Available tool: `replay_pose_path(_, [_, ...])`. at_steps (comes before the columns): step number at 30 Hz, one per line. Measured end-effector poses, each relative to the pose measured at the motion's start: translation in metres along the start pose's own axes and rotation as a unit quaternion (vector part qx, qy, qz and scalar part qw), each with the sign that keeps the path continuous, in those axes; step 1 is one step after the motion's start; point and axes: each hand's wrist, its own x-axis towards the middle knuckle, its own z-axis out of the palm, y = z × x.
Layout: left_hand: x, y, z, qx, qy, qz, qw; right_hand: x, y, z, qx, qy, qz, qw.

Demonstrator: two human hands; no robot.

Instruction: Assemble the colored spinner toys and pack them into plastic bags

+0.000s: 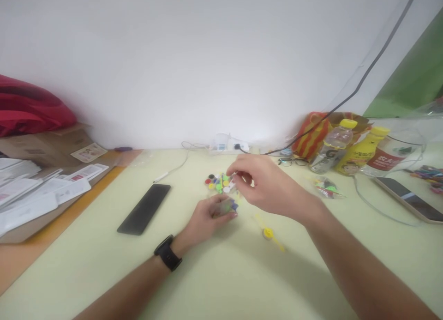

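Observation:
My left hand [211,216] rests on the pale yellow table [221,274], fingers curled round a small clear bag of coloured pieces [228,206]. A black watch is on that wrist. My right hand [266,184] hovers just above and to the right, its fingertips pinched together over a cluster of small coloured round pieces [218,181]; what the pinch holds is too small to make out. A yellow propeller-like toy [269,232] lies on the table below my right wrist.
A black phone [144,208] lies left of my hands. Bottles [337,144], glasses [292,161], a striped bag and another phone [408,197] crowd the right. A power strip [228,147] sits by the wall. Papers and a cardboard box [44,147] are at the left.

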Motion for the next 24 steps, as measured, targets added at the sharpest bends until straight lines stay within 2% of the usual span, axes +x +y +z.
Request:
replay_pose_path(6, [-0.001, 0.0, 0.0, 0.019, 0.009, -0.012, 1.0, -0.003, -0.008, 0.0, -0.097, 0.021, 0.035, 0.994])
replay_pose_path(11, [-0.001, 0.002, 0.0, -0.007, 0.003, -0.002, 1.0, -0.002, -0.006, 0.002, -0.138, 0.004, 0.049, 0.989])
replay_pose_path(20, [0.001, -0.001, -0.001, -0.01, 0.008, 0.011, 1.0, 0.0, -0.006, -0.005, -0.101, 0.012, 0.052, 0.993])
replay_pose_path(22, [0.002, -0.004, -0.002, -0.02, 0.03, 0.011, 0.999, 0.0, 0.001, -0.011, -0.092, 0.018, 0.064, 0.994])
replay_pose_path(24, [0.003, -0.007, -0.002, -0.04, 0.026, 0.002, 0.999, 0.0, 0.013, -0.017, -0.088, 0.009, 0.09, 0.992])
